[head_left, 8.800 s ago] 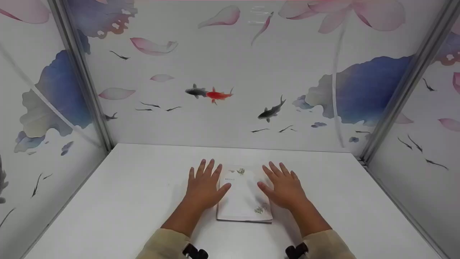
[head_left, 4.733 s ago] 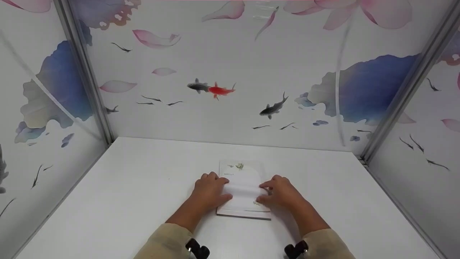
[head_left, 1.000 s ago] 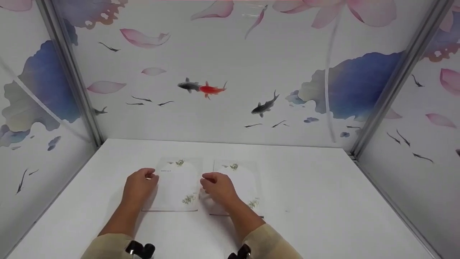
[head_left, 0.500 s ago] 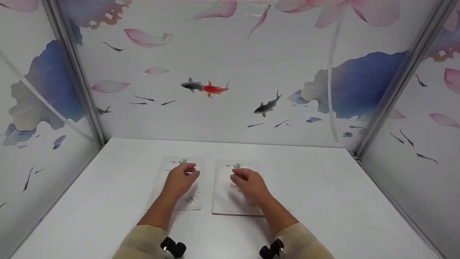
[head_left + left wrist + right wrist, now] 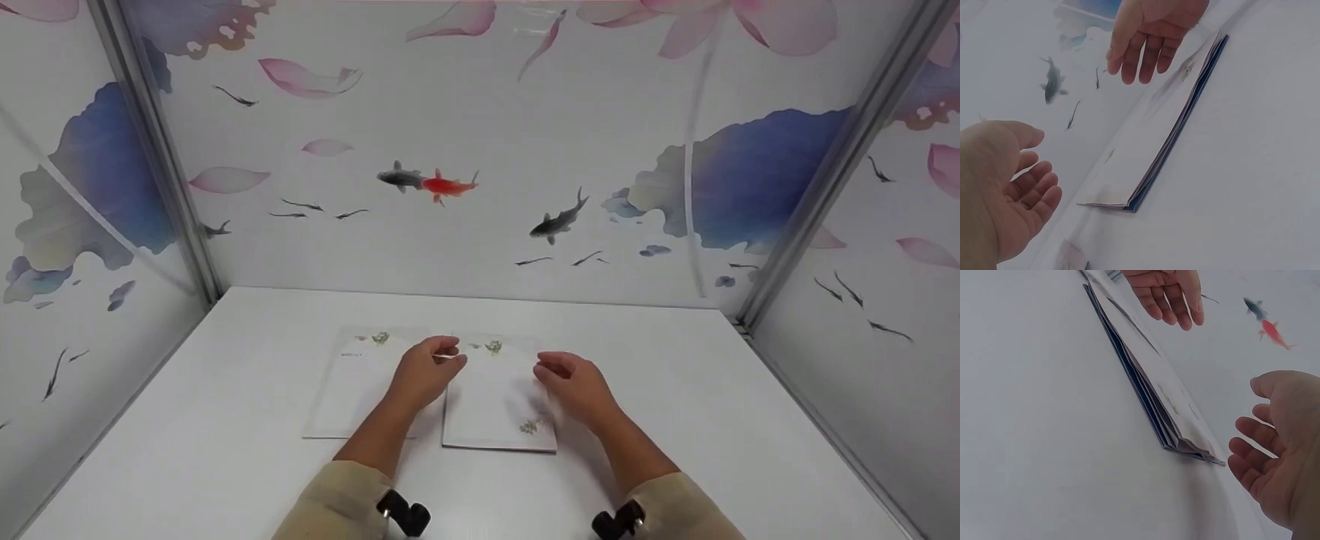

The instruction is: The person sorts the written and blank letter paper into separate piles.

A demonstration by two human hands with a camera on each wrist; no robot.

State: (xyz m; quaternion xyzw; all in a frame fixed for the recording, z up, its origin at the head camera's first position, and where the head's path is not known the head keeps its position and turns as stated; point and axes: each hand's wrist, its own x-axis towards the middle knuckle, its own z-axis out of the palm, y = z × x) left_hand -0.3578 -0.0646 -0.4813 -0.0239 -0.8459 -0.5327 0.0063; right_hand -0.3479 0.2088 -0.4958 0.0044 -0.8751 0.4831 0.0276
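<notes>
A stack of thin white sheets [image 5: 491, 401] with small green plant prints lies near the middle of the table. Its side in the wrist views shows several loose layers over a dark blue bottom [image 5: 1129, 371]. One more white sheet [image 5: 349, 397] with the same print lies flat to its left, partly covered by my left forearm. My left hand [image 5: 421, 375] hovers by the stack's upper left edge, fingers loosely curled, holding nothing. At the right edge my right hand [image 5: 581, 386] is likewise bent and empty. In the left wrist view, space shows between the left hand [image 5: 1010, 191] and the stack.
The white table [image 5: 675, 405] ends at a back panel [image 5: 480, 255] painted with fish and petals. Side panels with metal posts [image 5: 154, 165] stand left and right. Black clamps [image 5: 405, 514] sit on both sleeves.
A sheet once on the single stack now lies to its left. Over the last second, both hands moved from that sheet rightward to the stack's two sides.
</notes>
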